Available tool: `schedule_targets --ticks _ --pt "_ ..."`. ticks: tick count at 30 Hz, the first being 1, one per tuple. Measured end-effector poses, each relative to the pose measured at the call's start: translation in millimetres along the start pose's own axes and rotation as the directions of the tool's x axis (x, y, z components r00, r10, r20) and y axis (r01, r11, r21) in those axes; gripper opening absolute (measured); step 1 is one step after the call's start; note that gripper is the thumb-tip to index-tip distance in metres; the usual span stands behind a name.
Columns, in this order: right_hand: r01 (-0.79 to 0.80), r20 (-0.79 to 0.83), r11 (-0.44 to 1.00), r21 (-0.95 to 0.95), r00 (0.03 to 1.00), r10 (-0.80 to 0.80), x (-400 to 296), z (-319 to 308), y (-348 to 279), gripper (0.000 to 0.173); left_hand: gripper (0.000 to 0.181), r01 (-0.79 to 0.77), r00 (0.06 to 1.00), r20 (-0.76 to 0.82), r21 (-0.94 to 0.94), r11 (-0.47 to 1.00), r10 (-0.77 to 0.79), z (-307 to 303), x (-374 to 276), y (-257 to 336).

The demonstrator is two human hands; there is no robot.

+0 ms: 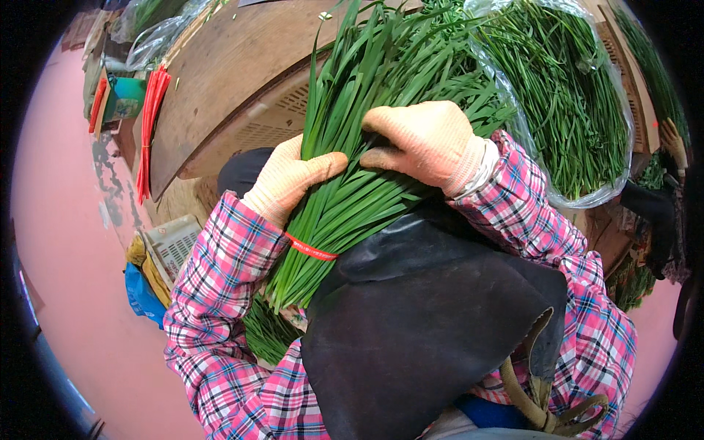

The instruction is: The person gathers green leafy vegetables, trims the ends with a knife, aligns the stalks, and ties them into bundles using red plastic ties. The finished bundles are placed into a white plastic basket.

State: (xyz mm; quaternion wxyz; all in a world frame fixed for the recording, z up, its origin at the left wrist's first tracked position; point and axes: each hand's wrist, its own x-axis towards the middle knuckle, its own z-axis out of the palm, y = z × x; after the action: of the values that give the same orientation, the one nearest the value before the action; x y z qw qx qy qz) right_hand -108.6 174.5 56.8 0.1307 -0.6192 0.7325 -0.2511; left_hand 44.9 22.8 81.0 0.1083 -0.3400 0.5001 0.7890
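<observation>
Across my lap lies a bundle of garlic chives, its leafy tops spread away from me. A red printed tie band circles it near the cut stem ends. My left hand, in a peach knit glove, wraps the bundle above the band with the thumb across the leaves. In a matching glove, my right hand curls over leaves on the bundle's right side, thumb and forefinger bent toward the left thumb. The other right fingers are partly hidden. Beneath the stems is a black apron.
A plastic-lined heap of chives stands right of the bundle. Red tie strips hang beside the wooden board. At left are a plastic crate and a blue bag. Another person's gloved hand shows far right.
</observation>
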Motion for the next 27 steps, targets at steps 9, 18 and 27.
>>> schedule_targets --ticks 9,18,27 --pt "0.088 0.019 0.995 -0.056 0.996 -0.087 -4 11 0 0.025 0.042 -0.012 1.0 -0.01 0.009 1.0 0.012 -2 1 -6" --pt "-0.008 0.052 0.981 0.194 0.999 -0.003 -3 9 4 0.029 0.04 -0.03 0.999 -0.01 0.011 0.999 0.03 -1 1 -5" --pt "0.238 -0.21 0.971 0.02 0.951 -0.228 9 28 -2 0.014 0.037 -0.051 0.997 -0.055 0.055 0.997 0.054 -3 5 -8"
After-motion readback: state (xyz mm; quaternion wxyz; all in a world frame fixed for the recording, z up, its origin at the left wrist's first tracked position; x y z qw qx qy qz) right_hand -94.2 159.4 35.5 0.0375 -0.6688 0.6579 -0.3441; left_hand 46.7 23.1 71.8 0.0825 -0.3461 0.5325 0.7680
